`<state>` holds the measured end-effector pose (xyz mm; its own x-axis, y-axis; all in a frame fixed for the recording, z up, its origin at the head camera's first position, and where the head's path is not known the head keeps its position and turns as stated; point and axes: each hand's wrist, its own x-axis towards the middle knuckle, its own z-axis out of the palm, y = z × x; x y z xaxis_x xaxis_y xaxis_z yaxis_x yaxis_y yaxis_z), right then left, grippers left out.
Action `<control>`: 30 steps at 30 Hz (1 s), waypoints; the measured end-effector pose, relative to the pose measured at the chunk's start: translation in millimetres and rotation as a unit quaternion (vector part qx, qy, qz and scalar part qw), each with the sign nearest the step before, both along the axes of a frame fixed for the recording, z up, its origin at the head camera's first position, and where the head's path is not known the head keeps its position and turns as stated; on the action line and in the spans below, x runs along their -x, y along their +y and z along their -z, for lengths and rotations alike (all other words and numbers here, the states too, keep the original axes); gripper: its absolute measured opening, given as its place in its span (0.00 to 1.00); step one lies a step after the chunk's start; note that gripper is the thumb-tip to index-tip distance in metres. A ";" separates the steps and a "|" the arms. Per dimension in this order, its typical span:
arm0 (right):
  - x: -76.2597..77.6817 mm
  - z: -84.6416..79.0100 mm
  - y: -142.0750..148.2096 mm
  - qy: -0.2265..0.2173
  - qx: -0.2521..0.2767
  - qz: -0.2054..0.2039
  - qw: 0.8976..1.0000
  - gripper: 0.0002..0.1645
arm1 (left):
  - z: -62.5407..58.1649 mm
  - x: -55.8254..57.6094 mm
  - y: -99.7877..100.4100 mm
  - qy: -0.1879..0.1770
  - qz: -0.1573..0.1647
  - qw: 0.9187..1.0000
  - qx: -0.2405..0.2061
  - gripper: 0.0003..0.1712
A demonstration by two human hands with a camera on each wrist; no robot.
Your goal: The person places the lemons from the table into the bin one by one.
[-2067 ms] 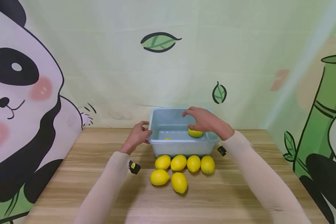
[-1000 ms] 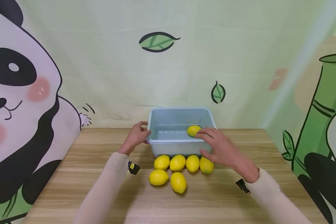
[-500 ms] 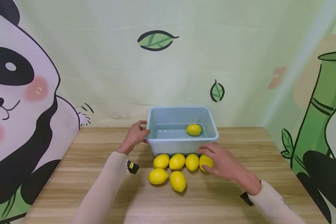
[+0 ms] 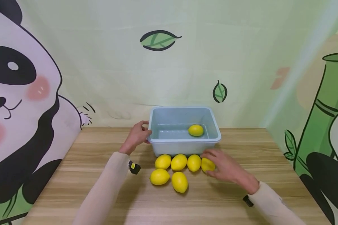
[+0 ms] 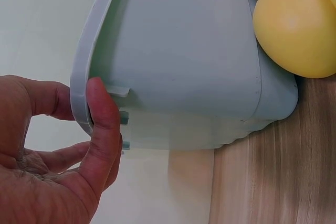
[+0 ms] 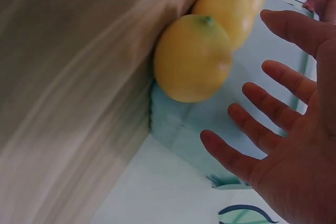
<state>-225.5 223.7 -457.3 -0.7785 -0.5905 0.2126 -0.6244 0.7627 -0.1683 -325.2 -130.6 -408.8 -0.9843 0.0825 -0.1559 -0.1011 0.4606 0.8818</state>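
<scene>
A light blue plastic bin (image 4: 183, 147) stands at the back of the table, with one lemon (image 4: 195, 130) inside at the right. My left hand (image 4: 136, 136) grips the bin's left rim, fingers and thumb on either side of it in the left wrist view. In front of the bin lie several lemons, some in a row against its front wall. My right hand (image 4: 223, 164) is at the row's rightmost lemon (image 4: 207, 165), partly covering it. In the right wrist view the fingers are spread and extended, beside that lemon (image 6: 192, 59) and apart from it.
Two lemons lie nearer me, one on its side (image 4: 159, 177) and one to its right (image 4: 179, 182). A wood-grain table (image 4: 214, 203) carries everything. Behind it hangs a pale green cloth (image 4: 115, 68) printed with a panda, leaves and bamboo.
My right hand has left the bin's inside, where it was over the lemon, and come down toward me to the row's rightmost lemon. The left hand keeps its grip on the rim.
</scene>
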 end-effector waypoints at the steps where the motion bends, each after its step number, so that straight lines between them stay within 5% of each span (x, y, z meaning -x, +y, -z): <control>1: 1.2 2.5 0.0 -0.005 0.001 0.002 1.000 0.34 | 0.1 -0.1 -0.3 0.000 0.002 1.000 0.000 0.34; 14: 12.8 29.4 3.9 -0.034 -0.008 0.009 0.999 0.32 | 1.5 1.5 -0.4 0.005 -0.002 1.000 0.004 0.34; 30: 6.4 35.1 2.6 -0.132 -0.032 -0.021 0.991 0.25 | 2.0 1.8 -0.2 0.005 -0.001 1.000 0.002 0.33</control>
